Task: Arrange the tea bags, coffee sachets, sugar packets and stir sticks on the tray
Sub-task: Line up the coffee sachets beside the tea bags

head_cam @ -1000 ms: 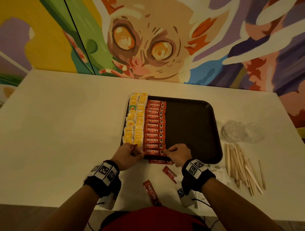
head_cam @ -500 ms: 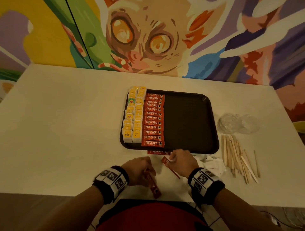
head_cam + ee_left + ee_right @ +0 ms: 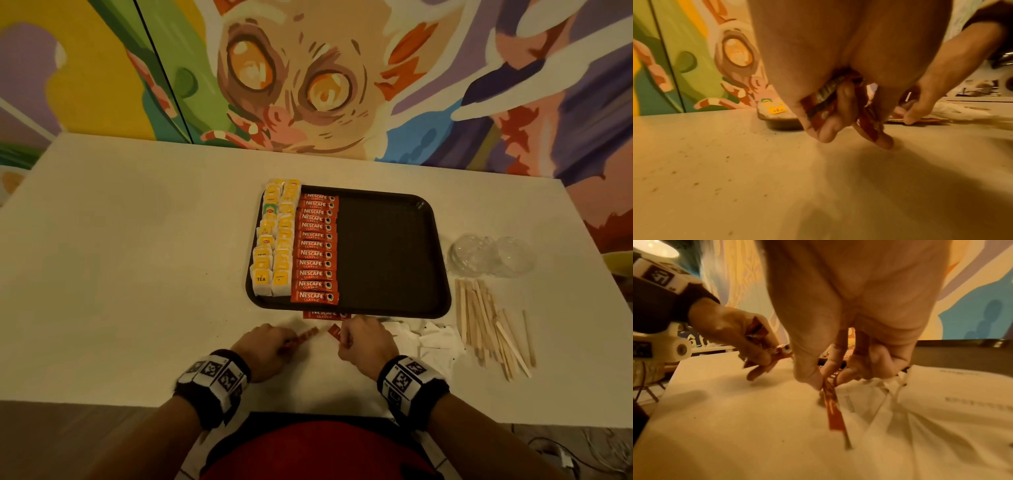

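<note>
On the white table (image 3: 137, 274) the dark tray (image 3: 387, 253) carries two rows of tea bags (image 3: 275, 240) beside a column of Nescafé sachets (image 3: 315, 248). Stir sticks (image 3: 489, 325) and white sugar packets (image 3: 435, 339) lie off its right corner. Left hand (image 3: 265, 349) grips one coffee sachet (image 3: 303, 337); right hand (image 3: 366, 342) pinches another sachet (image 3: 831, 407), just before the tray.

Glossy red foil sachets (image 3: 315, 253), matt textured plastic tray (image 3: 387, 253), wooden sticks (image 3: 486, 325)
</note>
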`<action>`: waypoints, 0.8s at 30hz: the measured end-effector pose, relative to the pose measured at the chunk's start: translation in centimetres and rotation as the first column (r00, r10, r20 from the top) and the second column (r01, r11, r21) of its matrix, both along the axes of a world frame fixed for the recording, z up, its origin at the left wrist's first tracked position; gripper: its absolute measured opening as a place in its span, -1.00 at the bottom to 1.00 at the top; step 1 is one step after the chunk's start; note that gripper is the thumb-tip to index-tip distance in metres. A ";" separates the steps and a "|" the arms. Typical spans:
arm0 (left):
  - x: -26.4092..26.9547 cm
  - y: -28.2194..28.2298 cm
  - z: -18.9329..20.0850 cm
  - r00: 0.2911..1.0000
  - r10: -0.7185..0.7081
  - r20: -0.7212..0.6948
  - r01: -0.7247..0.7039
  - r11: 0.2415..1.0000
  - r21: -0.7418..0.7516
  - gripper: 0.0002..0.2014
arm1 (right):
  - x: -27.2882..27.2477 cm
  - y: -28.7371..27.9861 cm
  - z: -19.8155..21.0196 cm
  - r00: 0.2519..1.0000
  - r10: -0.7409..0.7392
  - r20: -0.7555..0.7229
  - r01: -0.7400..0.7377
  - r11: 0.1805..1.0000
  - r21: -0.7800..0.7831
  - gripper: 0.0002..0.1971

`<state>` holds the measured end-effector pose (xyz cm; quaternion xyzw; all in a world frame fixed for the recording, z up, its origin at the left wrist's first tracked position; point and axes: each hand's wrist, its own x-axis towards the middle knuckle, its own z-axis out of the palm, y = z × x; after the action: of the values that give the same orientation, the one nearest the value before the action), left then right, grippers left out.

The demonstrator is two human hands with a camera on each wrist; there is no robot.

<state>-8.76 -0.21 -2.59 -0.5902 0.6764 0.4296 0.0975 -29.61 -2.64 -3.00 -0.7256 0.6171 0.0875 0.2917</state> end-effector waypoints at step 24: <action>-0.6 -0.9 -0.9 0.999 -0.006 0.044 0.015 0.980 -0.198 -0.59 | -0.2 0.1 -0.9 0.971 0.239 0.008 -0.237 0.965 -0.114 -0.66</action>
<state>-9.40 -1.10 -3.52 -0.6025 0.7167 0.3468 0.0549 -29.85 -2.57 -3.88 -0.8105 0.5262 0.0791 0.2447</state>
